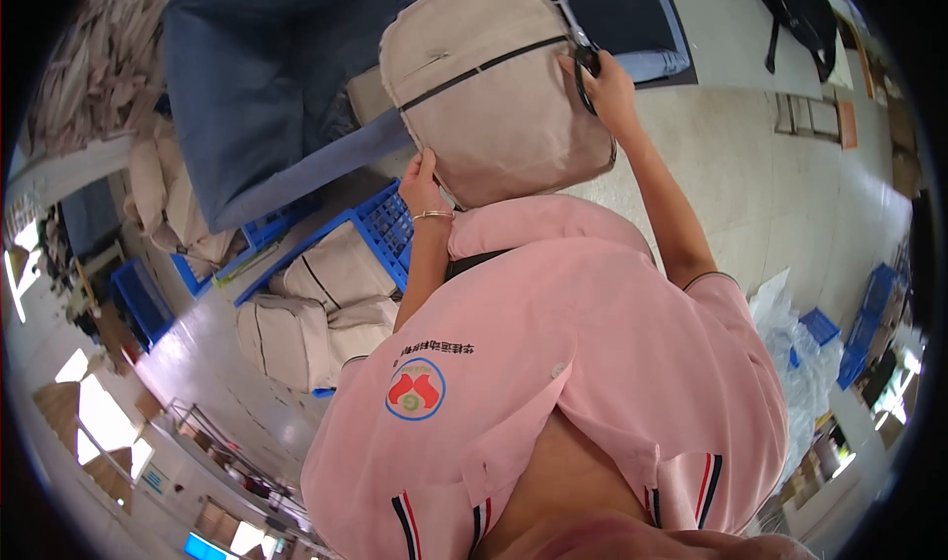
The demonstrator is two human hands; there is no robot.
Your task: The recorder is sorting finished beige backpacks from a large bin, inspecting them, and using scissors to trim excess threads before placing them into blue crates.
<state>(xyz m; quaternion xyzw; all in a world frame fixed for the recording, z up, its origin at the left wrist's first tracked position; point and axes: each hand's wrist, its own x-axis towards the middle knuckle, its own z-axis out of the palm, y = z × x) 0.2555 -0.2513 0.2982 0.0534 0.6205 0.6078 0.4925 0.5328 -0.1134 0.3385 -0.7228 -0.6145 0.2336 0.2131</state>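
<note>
A beige fabric bag point(499, 116) with a rounded top and a dark zipper strip across it is held up in front of my body. My left hand point(422, 187) pinches its lower left edge between thumb and fingers. At the right edge of the bag, my right hand point(609, 91) grips a pair of scissors point(587, 61) by the black handles, with the blades pointing up along the bag's side. The fingers of that hand also lie against the fabric. A short loose thread seems to stick out from the bag's upper front.
A table draped in dark blue cloth point(267, 96) stands ahead to the left. Beside my left arm, a blue plastic crate point(385, 226) holds several beige bags point(286, 338). More beige pieces point(163, 190) are piled further left. A black bag point(795, 12) lies at far right.
</note>
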